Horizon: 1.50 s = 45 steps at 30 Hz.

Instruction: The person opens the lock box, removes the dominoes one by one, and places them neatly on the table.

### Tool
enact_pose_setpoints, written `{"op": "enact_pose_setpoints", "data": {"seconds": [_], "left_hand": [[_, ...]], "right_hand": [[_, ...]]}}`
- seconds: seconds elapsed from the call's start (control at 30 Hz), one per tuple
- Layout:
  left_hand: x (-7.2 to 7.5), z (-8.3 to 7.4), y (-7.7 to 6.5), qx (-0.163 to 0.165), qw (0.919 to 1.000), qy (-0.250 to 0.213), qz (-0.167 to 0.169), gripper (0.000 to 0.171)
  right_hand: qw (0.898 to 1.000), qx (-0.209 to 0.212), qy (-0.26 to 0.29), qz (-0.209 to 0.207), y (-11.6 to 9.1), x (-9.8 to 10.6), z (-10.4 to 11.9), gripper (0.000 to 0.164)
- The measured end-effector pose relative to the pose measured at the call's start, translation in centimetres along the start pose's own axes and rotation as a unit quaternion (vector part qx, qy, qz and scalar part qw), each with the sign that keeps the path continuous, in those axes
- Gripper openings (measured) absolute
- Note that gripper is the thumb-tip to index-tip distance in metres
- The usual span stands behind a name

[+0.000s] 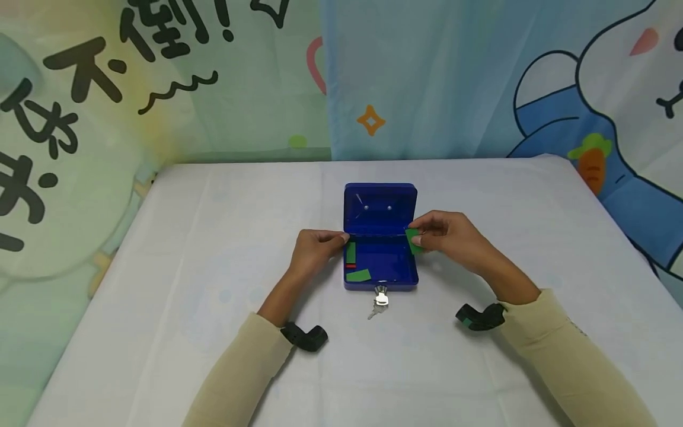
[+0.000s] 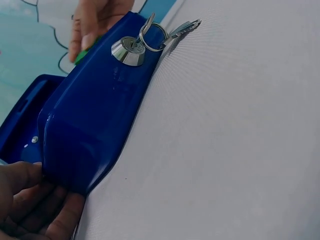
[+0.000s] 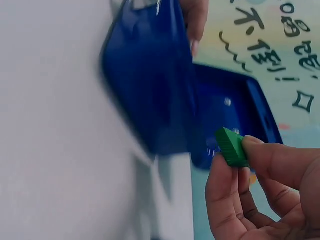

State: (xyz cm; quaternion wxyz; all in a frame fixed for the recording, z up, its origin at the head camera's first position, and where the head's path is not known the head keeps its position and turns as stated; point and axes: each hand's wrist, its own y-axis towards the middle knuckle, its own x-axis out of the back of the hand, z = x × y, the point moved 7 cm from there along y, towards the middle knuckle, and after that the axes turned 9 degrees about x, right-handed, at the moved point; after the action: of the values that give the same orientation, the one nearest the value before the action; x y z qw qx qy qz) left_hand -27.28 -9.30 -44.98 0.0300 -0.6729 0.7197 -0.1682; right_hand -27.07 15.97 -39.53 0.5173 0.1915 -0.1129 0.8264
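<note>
Your green block (image 3: 232, 150), small and flat-sided, is pinched in your right fingers (image 3: 220, 190) near the right edge of the blue box (image 1: 392, 262). That box (silvery lock on its front wall) sits upright on the bench (image 1: 405, 367), lid raised behind, its rear left corner held by your left fingers (image 2: 65, 217).

From my end, the head view reads brightest: soft, even light, source out of frame, pale shadows beside both sleeves (image 1: 242, 367) on the white cloth (image 1: 133, 356), small glare on the lock (image 1: 381, 298) at 5 o'clock. Left wrist feed comes dimmer, cooler; hard highlights on the metal at 11 o'clock, left hand (image 2: 45, 205) murky at 8. Right wrist: I get blur on the blue box (image 3: 145, 80) at 11 o'clock, bluish shadow at 6, green block (image 3: 232, 147) at 4 fairly crisp.
</note>
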Motion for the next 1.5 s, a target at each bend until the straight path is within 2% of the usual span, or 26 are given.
{"op": "enact_pose_setpoints", "data": {"seconds": [0.07, 0.2, 0.3, 0.47, 0.6, 0.9, 1.03, 1.13, 1.23, 1.5], "left_hand": [[0.0, 0.0, 0.1, 0.002, 0.9999, 0.012, -0.005, 0.024], [-0.1, -0.1, 0.1, 0.001, 0.9993, 0.036, -0.013, 0.021], [0.0, -0.2, 0.1, 0.001, 0.9992, 0.036, -0.015, 0.020], [0.1, -0.1, 0.0, -0.003, 0.9998, 0.019, -0.009, 0.022], [0.2, 0.1, 0.0, -0.005, 1.0000, 0.005, -0.006, 0.022], [0.2, 0.0, 0.0, -0.004, 1.0000, -0.004, -0.006, 0.022], [0.1, 0.0, 0.0, -0.007, 0.9999, -0.009, -0.002, 0.022], [0.2, 0.0, 0.0, -0.008, 0.9999, -0.008, -0.004, 0.022], [0.2, -0.1, -0.1, -0.008, 0.9999, -0.008, -0.006, 0.022], [0.1, -0.1, -0.2, -0.007, 0.9999, -0.011, -0.005, 0.021]], "right_hand": [[1.000, -0.011, 0.004, -0.004, -0.5, 1.0, -0.8, 0.032], [0.999, -0.029, -0.023, -0.023, -1.8, 3.8, -2.1, 0.037], [0.997, -0.034, -0.043, -0.050, -2.6, 6.4, -2.9, 0.042], [0.996, -0.031, -0.003, -0.086, -3.2, 9.2, -4.2, 0.034], [0.994, -0.050, 0.029, -0.088, -3.3, 9.7, -5.8, 0.030], [0.990, -0.107, -0.066, -0.062, -3.2, 10.3, -8.3, 0.043], [0.986, -0.118, -0.104, -0.062, -3.2, 10.3, -8.3, 0.041], [0.976, -0.121, -0.165, -0.068, -3.1, 10.2, -7.9, 0.037], [0.968, -0.124, -0.204, -0.072, -3.0, 10.2, -7.5, 0.034], [0.967, -0.133, -0.207, -0.073, -3.1, 10.0, -7.7, 0.033]]}}
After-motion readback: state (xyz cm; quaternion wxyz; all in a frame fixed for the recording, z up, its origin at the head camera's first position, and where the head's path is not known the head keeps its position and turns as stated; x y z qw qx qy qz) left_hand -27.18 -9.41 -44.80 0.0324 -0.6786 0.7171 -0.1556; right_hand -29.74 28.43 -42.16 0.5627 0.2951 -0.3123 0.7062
